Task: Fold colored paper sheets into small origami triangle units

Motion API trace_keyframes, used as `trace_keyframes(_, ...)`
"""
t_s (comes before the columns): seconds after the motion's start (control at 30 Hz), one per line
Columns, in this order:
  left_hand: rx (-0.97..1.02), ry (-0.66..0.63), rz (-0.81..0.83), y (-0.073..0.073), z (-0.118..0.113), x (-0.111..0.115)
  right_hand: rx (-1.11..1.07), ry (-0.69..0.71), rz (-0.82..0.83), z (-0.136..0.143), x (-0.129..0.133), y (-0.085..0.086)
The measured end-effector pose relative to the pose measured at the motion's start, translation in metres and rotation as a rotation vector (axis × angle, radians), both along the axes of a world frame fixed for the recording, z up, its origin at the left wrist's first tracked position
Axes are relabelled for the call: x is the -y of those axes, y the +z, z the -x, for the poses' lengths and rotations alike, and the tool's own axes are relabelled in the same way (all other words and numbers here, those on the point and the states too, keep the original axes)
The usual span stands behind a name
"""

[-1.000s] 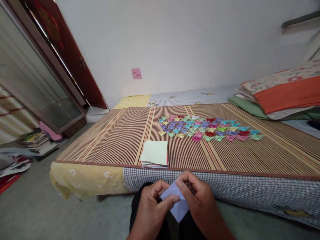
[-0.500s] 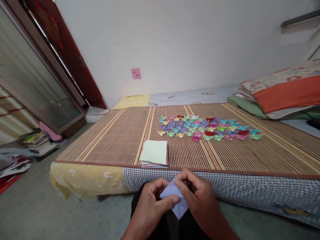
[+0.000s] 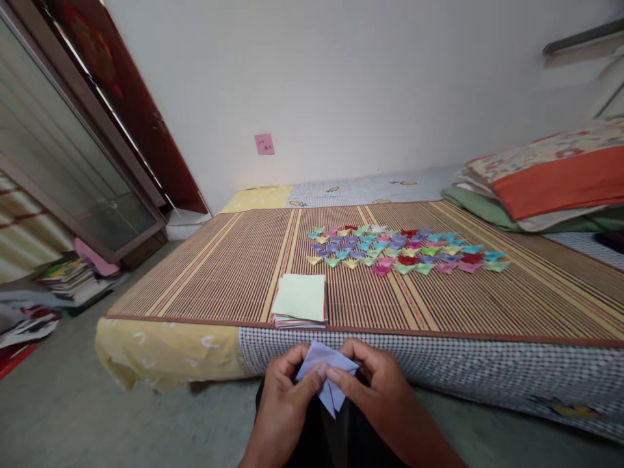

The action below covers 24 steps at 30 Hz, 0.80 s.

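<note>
A folded lavender paper (image 3: 324, 357) is held over my lap, just in front of the bed's edge. My left hand (image 3: 288, 396) pinches its left side, thumb on top. From the right, my right hand (image 3: 377, 390) grips the same paper, its thumb beside the left thumb near the middle. Two narrow flaps point down below the thumbs. Beyond the hands, a stack of square paper (image 3: 299, 298) with a pale green top sheet lies at the mat's near edge. Rows of small folded paper pieces (image 3: 405, 260) in many colours stand farther back on the striped mat (image 3: 224, 273).
Folded bedding (image 3: 560, 175) lies at the right end of the bed. A pink note (image 3: 264, 144) is on the wall. Books (image 3: 65, 276) and other items are piled on the floor at left, near a glass-panelled door (image 3: 88, 143).
The lavender paper has turned and shifted slightly left, and its lower flaps now show apart. My right thumb has moved down to the middle, next to my left thumb.
</note>
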<state>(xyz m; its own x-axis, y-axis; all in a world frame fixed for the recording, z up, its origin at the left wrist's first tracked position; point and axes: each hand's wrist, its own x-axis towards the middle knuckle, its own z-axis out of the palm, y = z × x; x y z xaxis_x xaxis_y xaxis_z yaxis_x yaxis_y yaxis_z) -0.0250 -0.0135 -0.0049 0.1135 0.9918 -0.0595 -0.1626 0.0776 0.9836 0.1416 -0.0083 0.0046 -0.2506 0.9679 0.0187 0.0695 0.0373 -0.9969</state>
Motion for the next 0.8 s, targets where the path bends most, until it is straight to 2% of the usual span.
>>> trace_keyframes(0.27, 0.135, -0.025, 0.068, -0.003, -0.001, 0.000, -0.044, -0.008, -0.039, 0.002, 0.003, -0.005)
trace_keyframes(0.43, 0.193, 0.002, 0.123, -0.001, -0.004, 0.001, 0.061, -0.086, -0.106, 0.000, 0.005, -0.009)
trace_keyframes(0.57, 0.159, 0.008, 0.120, -0.001, -0.006, 0.002, 0.121, -0.107, -0.165, -0.009, 0.003, -0.007)
trace_keyframes(0.7, 0.143, 0.009, 0.115, -0.002, -0.007, 0.000, 0.064, -0.151, -0.150, -0.022, -0.002, -0.003)
trace_keyframes(0.8, 0.124, 0.015, 0.108, -0.002, -0.007, 0.000, 0.046, -0.088, -0.093, -0.022, -0.004, -0.002)
